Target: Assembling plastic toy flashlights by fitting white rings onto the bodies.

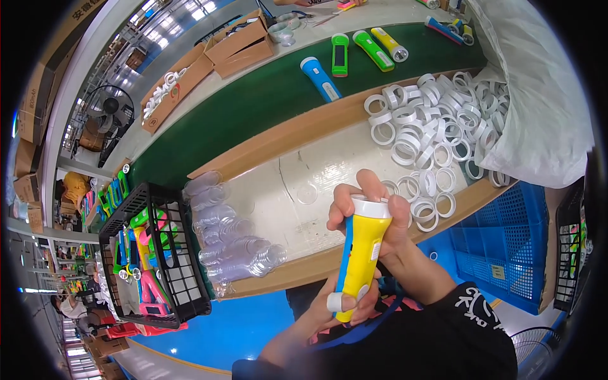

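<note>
Close to my body I hold a yellow flashlight [363,256] with a blue strip down one side, tilted with its head up and away from me. My left hand [323,307], a white wrap around its thumb, is closed about the tail end. Around the head, the fingers of my right hand [398,231] grip the white ring [371,208] at its rim. The lens side faces away, so I cannot see it. Beyond my right hand lies a heap of loose white plastic rings [437,120], some spilling toward my fingers.
Clear round lenses [231,244] lie in stacked rows on the left of the cardboard-edged worktop [278,190]. A black crate [202,297] of coloured flashlights stands farther left. Finished-looking flashlights [340,55] rest on the green belt [221,104]. A blue crate [500,240] is at right.
</note>
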The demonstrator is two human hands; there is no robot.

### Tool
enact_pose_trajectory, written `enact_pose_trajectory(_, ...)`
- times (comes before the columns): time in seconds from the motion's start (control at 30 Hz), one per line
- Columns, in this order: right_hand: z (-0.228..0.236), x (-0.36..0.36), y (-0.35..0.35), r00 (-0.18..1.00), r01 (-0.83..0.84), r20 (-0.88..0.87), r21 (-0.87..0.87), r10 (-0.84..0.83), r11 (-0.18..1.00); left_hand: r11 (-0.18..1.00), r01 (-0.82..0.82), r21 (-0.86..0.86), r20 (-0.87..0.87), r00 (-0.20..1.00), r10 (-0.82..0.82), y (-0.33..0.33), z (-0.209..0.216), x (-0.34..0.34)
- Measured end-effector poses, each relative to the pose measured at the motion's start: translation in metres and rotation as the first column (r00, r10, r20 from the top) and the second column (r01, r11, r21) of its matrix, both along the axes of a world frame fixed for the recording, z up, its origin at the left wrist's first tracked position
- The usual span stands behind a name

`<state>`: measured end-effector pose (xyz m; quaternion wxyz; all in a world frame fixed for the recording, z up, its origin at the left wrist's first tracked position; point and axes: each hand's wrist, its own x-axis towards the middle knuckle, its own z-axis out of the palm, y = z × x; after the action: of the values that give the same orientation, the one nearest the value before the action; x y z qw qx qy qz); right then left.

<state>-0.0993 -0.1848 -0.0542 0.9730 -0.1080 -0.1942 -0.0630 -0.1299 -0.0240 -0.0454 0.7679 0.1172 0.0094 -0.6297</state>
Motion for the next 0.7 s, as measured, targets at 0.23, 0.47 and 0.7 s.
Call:
enact_pose_trajectory(0.23,-0.011,-0.012,-0.014,0.849,0.239,-0.286,-0.542,-0.445,0.805,0.716,-0.638,0.283,0.937,0.025,-0.349,-0.002,-0.022,0.036)
enact_pose_trajectory(0.47,-0.005,-0.004,-0.027,0.766,0.121,-0.458,-0.585,-0.450,0.802,0.700,-0.639,0.318,0.923,0.042,-0.381,-0.017,-0.026,0.049)
enact_pose_trajectory(0.7,-0.005,0.003,-0.035,0.801,0.062,-0.453,-0.589,-0.392,0.806,0.653,-0.562,0.508,0.861,0.349,-0.369,-0.035,-0.016,0.044)
